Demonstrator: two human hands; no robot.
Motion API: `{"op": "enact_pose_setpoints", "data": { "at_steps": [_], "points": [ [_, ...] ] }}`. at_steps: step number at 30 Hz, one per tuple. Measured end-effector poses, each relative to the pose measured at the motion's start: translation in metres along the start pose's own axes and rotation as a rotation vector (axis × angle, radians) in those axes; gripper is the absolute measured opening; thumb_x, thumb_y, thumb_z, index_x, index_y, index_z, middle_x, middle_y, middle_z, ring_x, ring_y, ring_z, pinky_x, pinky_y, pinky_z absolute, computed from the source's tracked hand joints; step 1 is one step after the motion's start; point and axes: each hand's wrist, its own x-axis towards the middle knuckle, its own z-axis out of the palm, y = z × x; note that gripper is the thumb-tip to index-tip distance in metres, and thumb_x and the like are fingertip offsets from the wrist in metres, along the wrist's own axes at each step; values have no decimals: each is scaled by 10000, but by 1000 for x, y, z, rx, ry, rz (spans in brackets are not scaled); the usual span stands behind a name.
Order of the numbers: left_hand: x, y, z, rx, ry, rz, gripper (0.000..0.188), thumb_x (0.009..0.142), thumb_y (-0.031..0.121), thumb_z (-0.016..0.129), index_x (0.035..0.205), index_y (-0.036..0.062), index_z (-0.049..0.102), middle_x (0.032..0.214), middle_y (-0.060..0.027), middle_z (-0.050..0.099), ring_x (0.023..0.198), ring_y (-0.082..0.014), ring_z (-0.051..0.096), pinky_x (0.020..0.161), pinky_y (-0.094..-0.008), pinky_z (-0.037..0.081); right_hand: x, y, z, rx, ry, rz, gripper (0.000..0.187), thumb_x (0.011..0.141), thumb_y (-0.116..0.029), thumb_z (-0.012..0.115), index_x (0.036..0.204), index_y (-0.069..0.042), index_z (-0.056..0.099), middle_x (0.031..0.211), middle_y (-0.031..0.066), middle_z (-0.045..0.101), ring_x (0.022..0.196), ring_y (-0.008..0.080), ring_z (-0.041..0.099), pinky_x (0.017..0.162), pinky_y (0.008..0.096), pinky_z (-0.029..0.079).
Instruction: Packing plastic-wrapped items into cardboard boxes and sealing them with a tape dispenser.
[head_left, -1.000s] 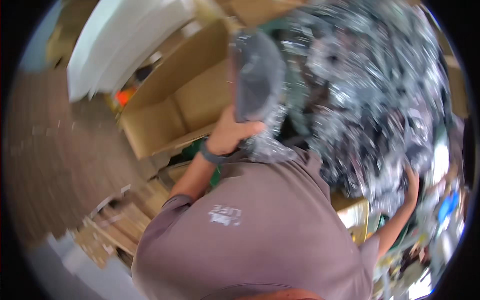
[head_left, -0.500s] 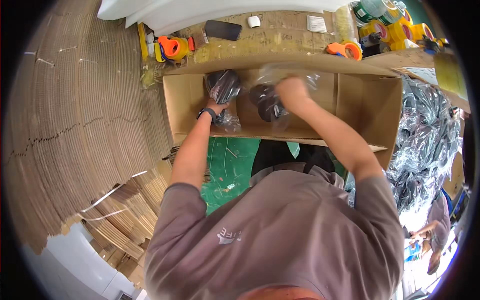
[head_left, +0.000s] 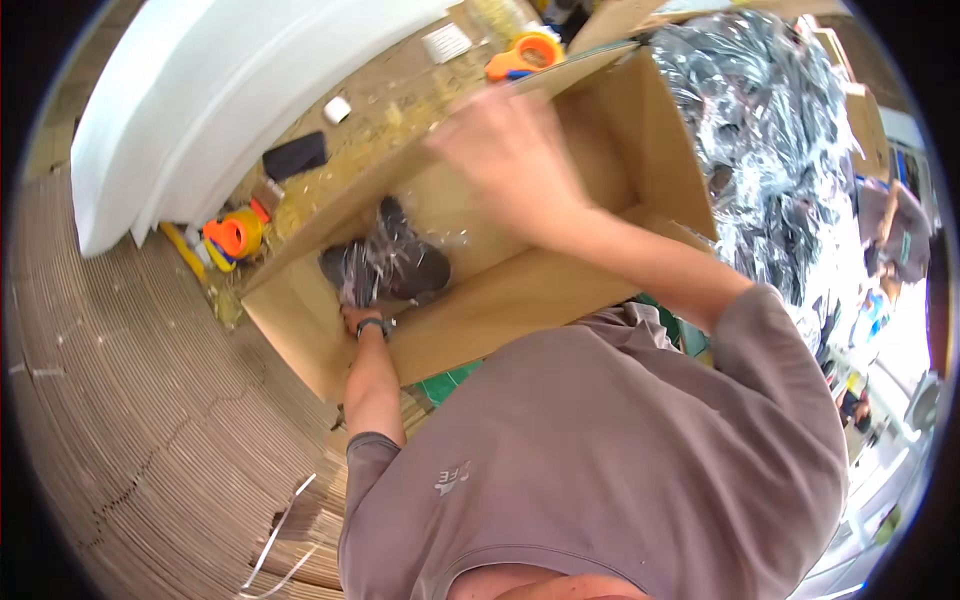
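Observation:
A long open cardboard box (head_left: 500, 315) lies across in front of me. Toward its left end sit dark, rounded objects wrapped in clear plastic bags (head_left: 400, 262); their exact kind does not show. My left hand (head_left: 357, 318) reaches inside at that end, its fingers closed at the near end of one bagged object and partly hidden. Above the box's far wall, apart from the bags, my right hand (head_left: 510, 160) is smeared by motion. Nothing shows in it, and its fingers cannot be made out clearly.
Behind the box, a worktable (head_left: 390, 110) carries a black phone (head_left: 295, 155), a small white object (head_left: 337, 109) and orange tape dispensers (head_left: 232, 236). Stacked flat cardboard (head_left: 130, 400) fills the left. A heap of plastic-bagged dark items (head_left: 755, 130) lies right. A person (head_left: 893, 230) is farther off.
My view has turned, so the box appears slanted. My right hand has come away from the bagged object and risen over the far wall. The bagged objects now lie close together.

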Motion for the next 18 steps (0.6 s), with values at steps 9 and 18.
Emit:
{"op": "enact_pose_setpoints", "data": {
  "at_steps": [9,18],
  "points": [
    [-54,59,-58,56,-358,243,1388,791,691,897,1750,-42,212,1763,-318,357,1662,-407,328,1348,-451,299,-181,108,54,344,-614,798,816,976,-76,648,1729,-114,334,1328,334,722,1074,478,777,890,572,645],
    [-444,280,-110,-480,-496,922,781,1051,198,779,1682,-56,394,1646,-294,538,1525,-360,544,1251,-444,440,-237,192,56,382,-724,741,1025,984,-463,718,1741,24,226,1678,381,427,1351,588,613,1113,609,538]
  ]
}}
